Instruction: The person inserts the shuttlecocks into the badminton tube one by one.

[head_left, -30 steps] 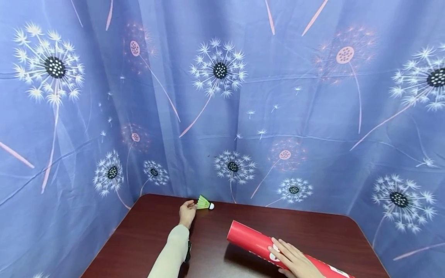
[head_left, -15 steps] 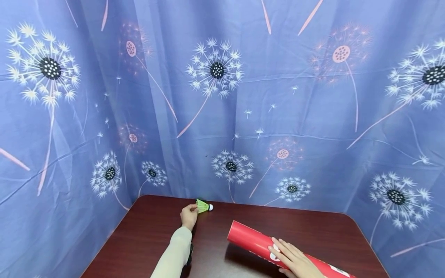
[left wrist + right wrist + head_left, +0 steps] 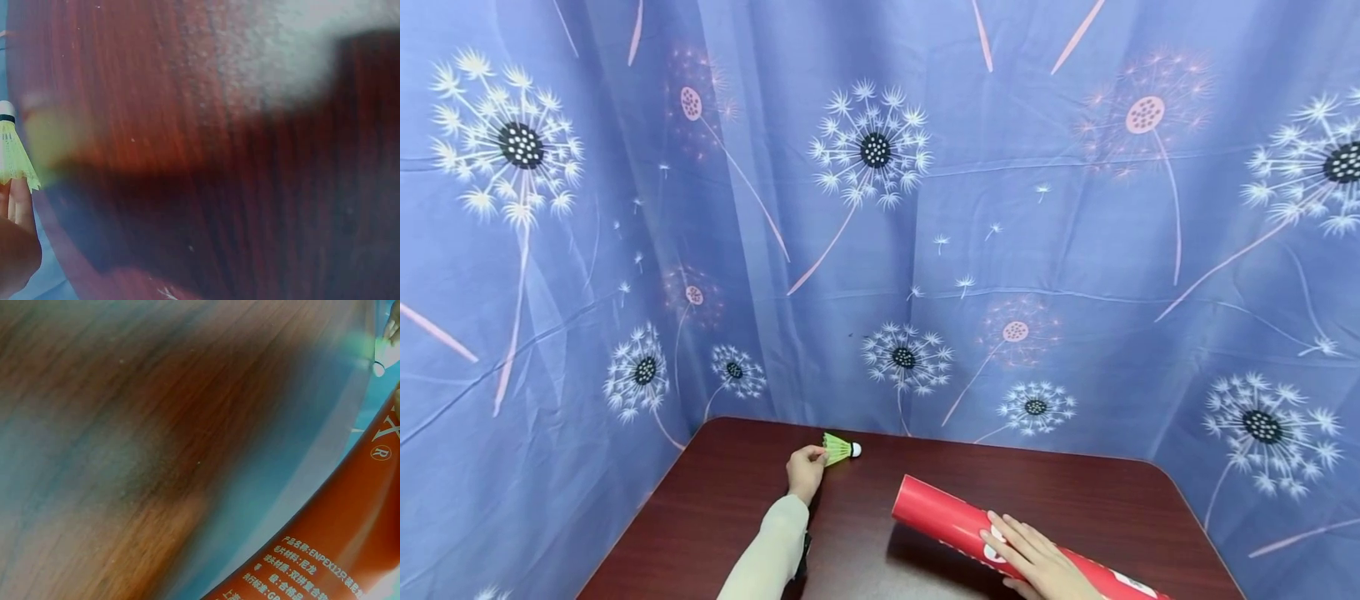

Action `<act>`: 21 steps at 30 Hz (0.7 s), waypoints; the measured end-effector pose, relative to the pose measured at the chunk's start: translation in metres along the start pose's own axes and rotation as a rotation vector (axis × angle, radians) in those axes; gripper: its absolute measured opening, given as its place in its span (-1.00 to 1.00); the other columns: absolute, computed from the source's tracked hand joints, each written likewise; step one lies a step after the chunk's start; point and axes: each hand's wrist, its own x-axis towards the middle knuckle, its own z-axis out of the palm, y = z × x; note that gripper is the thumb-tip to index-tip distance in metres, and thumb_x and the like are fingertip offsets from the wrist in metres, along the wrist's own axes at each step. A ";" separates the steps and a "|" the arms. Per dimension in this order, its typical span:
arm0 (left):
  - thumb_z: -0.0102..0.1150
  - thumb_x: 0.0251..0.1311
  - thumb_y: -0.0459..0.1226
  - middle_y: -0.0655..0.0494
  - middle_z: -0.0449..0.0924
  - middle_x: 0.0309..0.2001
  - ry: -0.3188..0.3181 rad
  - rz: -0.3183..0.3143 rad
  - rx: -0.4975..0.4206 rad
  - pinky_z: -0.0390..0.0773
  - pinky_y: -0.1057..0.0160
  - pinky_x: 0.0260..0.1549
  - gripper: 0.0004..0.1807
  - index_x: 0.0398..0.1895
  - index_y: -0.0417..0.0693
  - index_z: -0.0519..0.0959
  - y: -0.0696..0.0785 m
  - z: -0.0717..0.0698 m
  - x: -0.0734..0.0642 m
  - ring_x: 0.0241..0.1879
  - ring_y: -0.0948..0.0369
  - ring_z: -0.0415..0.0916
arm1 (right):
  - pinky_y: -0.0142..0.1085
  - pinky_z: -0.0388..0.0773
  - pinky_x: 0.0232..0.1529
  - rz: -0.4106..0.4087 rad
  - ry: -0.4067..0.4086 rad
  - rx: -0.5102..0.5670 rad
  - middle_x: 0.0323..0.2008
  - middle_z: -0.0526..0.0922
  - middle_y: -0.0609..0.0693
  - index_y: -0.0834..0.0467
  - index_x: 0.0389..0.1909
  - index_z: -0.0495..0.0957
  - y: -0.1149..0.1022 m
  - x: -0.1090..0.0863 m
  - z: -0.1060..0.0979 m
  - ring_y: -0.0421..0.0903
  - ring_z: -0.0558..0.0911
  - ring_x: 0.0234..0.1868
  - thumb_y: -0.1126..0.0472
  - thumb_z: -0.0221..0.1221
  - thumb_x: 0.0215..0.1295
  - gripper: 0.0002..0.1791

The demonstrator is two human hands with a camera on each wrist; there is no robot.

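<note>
At the far edge of the table, my left hand (image 3: pixel 805 475) pinches the skirt of a yellow-green shuttlecock (image 3: pixel 837 449), whose white cork end points right. The left wrist view shows this shuttlecock (image 3: pixel 14 153) at its left border, with fingertips (image 3: pixel 22 197) at the skirt's wide rim. My right hand (image 3: pixel 1037 560) holds a long red shuttlecock tube (image 3: pixel 936 510) from above, fingers laid across it. The tube slants from upper left to lower right, its left end above a shadow. White printed lettering covers the tube (image 3: pixel 369 506) in the right wrist view.
A dark reddish-brown wooden table (image 3: pixel 737 467) with rounded far corners lies beneath both hands. Blue curtains (image 3: pixel 820 350) with a dandelion print stand right behind it and along both sides. A pale sleeve (image 3: pixel 767 542) covers the left forearm.
My left fingers have closed onto the shuttlecock's skirt, and the shuttlecock has shifted and turned slightly. The right hand and the red tube have stayed in place.
</note>
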 end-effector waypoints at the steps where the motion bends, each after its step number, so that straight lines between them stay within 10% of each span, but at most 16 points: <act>1: 0.31 0.06 -0.47 -0.10 0.66 -0.48 -0.002 -0.006 -0.002 0.51 0.09 -0.32 -0.96 -0.49 -0.28 0.68 0.000 -0.001 0.000 -0.42 0.00 0.56 | -0.52 -0.27 0.39 -0.001 0.001 0.002 0.30 0.37 0.19 0.14 0.36 0.31 0.000 0.000 0.000 0.04 0.28 0.24 -0.16 0.27 0.18 -0.20; 21: 0.33 0.08 -0.43 -0.05 0.69 -0.44 -0.123 -0.002 -0.126 0.46 0.43 -0.49 -0.98 -0.42 -0.26 0.69 0.003 -0.019 -0.007 -0.45 0.19 0.57 | -0.45 -0.19 0.42 -0.039 0.067 0.051 0.30 0.35 0.23 0.20 0.33 0.33 0.002 0.002 0.003 -0.03 0.20 0.36 -0.16 0.14 0.30 -0.28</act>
